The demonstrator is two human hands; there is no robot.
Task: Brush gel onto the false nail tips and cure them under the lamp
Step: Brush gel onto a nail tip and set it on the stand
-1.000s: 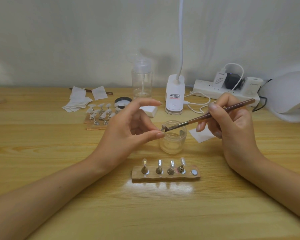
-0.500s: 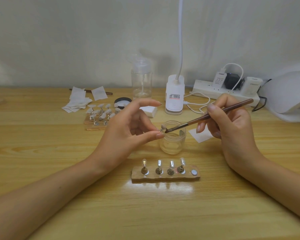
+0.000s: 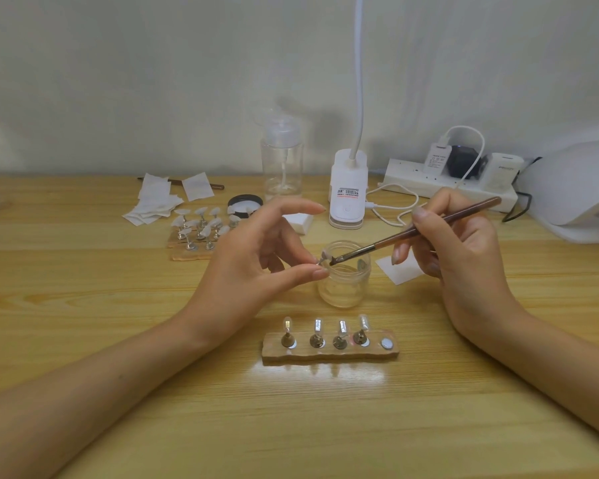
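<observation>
My left hand [image 3: 253, 261] pinches a small nail tip on its metal stand [image 3: 324, 258] between thumb and a finger, just above a small glass jar [image 3: 344, 276]. My right hand [image 3: 457, 250] grips a brown brush [image 3: 415, 231], whose dark bristles touch that nail tip. In front of the jar lies a wooden holder [image 3: 329, 352] with several upright nail tips on stands and one bare magnet [image 3: 387, 344] at its right end. The white curing lamp [image 3: 581, 191] sits at the far right.
Another wooden holder with several nail tips [image 3: 201, 229] stands at the back left beside white wipes [image 3: 156, 202]. A clear pump bottle [image 3: 281, 160], a white desk lamp base [image 3: 348, 188], a power strip [image 3: 453, 181] and a black lid [image 3: 244, 203] line the back.
The brush tip has slid slightly down along the nail tip; both hands stay almost in the same place above the jar.
</observation>
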